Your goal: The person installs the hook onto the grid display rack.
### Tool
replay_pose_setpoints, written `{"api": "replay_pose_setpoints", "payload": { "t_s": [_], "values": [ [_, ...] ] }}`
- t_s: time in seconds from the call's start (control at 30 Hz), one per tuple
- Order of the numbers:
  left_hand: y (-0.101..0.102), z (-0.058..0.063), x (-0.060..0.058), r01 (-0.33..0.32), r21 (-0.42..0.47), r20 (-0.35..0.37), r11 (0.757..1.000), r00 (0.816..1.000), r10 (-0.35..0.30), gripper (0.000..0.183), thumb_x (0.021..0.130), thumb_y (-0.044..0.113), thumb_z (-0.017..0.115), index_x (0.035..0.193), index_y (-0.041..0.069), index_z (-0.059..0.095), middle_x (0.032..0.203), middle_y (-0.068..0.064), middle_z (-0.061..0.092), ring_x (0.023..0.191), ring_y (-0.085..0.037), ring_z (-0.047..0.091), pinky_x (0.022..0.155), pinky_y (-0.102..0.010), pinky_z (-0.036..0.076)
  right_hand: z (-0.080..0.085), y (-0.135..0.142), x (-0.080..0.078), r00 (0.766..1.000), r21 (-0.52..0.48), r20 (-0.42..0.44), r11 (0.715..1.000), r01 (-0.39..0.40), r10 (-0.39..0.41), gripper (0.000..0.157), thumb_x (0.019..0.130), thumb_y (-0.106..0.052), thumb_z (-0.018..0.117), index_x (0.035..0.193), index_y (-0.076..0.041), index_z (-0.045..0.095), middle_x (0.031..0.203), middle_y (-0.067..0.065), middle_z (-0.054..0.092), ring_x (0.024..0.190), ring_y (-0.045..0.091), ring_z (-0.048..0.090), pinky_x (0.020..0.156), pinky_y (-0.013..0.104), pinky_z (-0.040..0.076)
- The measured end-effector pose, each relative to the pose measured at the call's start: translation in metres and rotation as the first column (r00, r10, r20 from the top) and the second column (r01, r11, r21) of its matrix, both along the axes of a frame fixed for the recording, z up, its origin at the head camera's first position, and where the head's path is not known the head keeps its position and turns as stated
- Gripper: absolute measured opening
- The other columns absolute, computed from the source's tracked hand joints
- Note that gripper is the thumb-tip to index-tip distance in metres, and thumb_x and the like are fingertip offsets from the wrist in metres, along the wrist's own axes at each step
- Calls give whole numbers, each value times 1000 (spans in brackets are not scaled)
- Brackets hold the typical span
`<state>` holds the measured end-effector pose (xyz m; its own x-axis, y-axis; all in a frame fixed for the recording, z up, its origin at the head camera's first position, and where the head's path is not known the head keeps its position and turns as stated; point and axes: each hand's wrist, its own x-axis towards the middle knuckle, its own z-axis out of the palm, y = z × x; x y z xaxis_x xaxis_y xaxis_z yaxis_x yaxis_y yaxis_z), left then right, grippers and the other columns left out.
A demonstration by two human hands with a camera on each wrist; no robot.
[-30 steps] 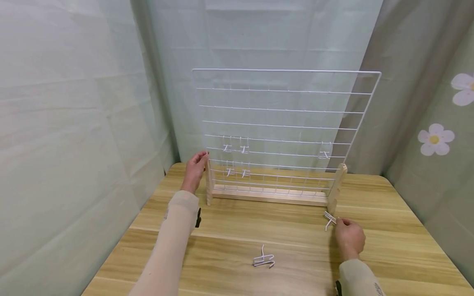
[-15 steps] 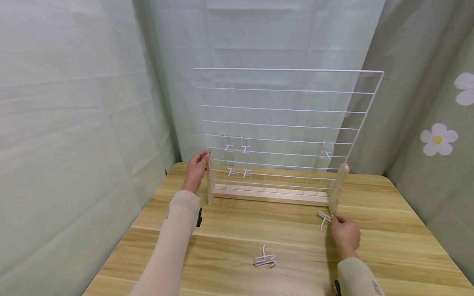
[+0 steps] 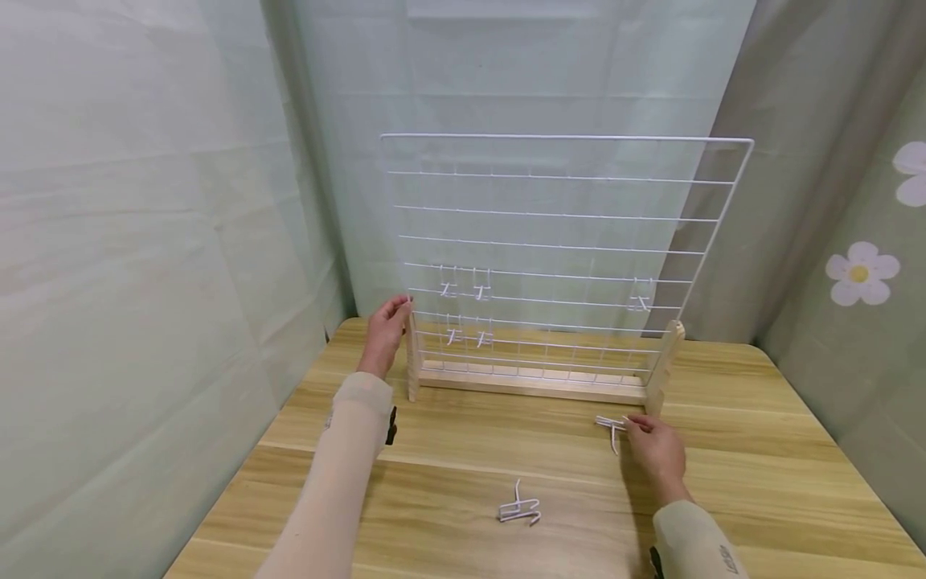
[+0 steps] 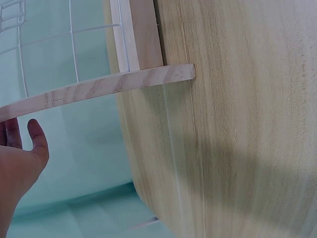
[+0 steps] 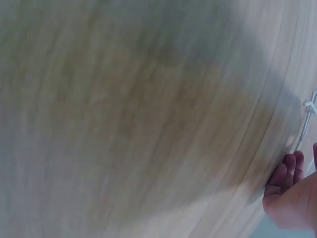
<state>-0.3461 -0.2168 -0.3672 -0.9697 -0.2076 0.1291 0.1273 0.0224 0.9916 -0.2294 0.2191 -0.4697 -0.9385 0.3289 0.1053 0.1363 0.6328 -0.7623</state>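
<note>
My left hand point(image 3: 383, 331) pinches the left end of the display rack, a white wire grid point(image 3: 550, 215) in a pale wooden stand point(image 3: 531, 384), at the top of its left upright. In the left wrist view, fingers of the left hand point(image 4: 25, 158) reach that upright point(image 4: 124, 84), one standing apart from it. My right hand point(image 3: 658, 452) pinches a white wire hook point(image 3: 612, 424) just above the table, in front of the stand's right foot. Only part of this hook point(image 5: 309, 111) shows at the right edge of the right wrist view. Another wire hook point(image 3: 518, 508) lies on the table near the front.
Several wire hooks hang on the lower grid: four-way cluster at left, including one hook point(image 3: 481, 291), and a single hook point(image 3: 640, 297) at right. The wooden table point(image 3: 448, 474) is bordered by pale curtains point(image 3: 181, 241) on the left, back and right.
My right hand has moved left with the wire hook, which has turned closer to level. The left hand stays at the rack's left upright. The view has shifted slightly.
</note>
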Motion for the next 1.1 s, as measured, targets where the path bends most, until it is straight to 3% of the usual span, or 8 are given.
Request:
{"api": "replay_pose_setpoints", "payload": {
  "t_s": [0.13, 0.37, 0.57, 0.77, 1.1],
  "values": [
    [-1, -1, 0, 3, 2, -3, 1000, 1000, -3, 41, 104, 28, 53, 137, 3, 54, 140, -14, 51, 122, -23, 47, 108, -44, 38, -1, -4, -2, 1000, 9, 3, 1000, -16, 16, 32, 95, -23, 60, 113, 2, 70, 108, 22, 70, 94, 39, 63, 69, 42, 45],
    [-1, 0, 1, 6, -3, 8, 1000, 1000, -6, 43, 104, 32, 53, 137, 4, 53, 140, -15, 51, 122, -25, 46, 108, -43, 38, -4, -10, -3, 999, 6, -22, 1000, 25, -25, 32, 94, -23, 61, 108, 5, 70, 105, 24, 69, 93, 41, 62, 74, 48, 43],
    [0, 1, 0, 1, 5, 11, 1000, 1000, -1, 42, 104, 30, 54, 137, 5, 54, 141, -12, 52, 124, -24, 47, 108, -43, 38, -6, -11, 0, 995, 16, -35, 996, 89, -88, 31, 93, -24, 63, 104, 3, 72, 104, 24, 70, 91, 41, 62, 70, 47, 43],
    [1, 1, -1, -3, 3, 8, 1000, 1000, 3, 41, 104, 29, 53, 137, 4, 54, 140, -11, 53, 124, -24, 47, 108, -43, 38, -5, -11, -2, 993, 9, 6, 993, 118, -119, 30, 94, -25, 61, 106, 0, 73, 106, 22, 70, 93, 42, 62, 67, 47, 44],
    [-1, -2, -1, 8, 14, 0, 1000, 1000, -8, 43, 104, 28, 52, 138, 1, 52, 141, -14, 50, 123, -23, 47, 109, -43, 37, -5, -15, -13, 999, -1, 27, 1000, 19, -19, 30, 95, -24, 61, 111, -1, 72, 108, 19, 70, 92, 37, 62, 69, 43, 43]
  ]
}}
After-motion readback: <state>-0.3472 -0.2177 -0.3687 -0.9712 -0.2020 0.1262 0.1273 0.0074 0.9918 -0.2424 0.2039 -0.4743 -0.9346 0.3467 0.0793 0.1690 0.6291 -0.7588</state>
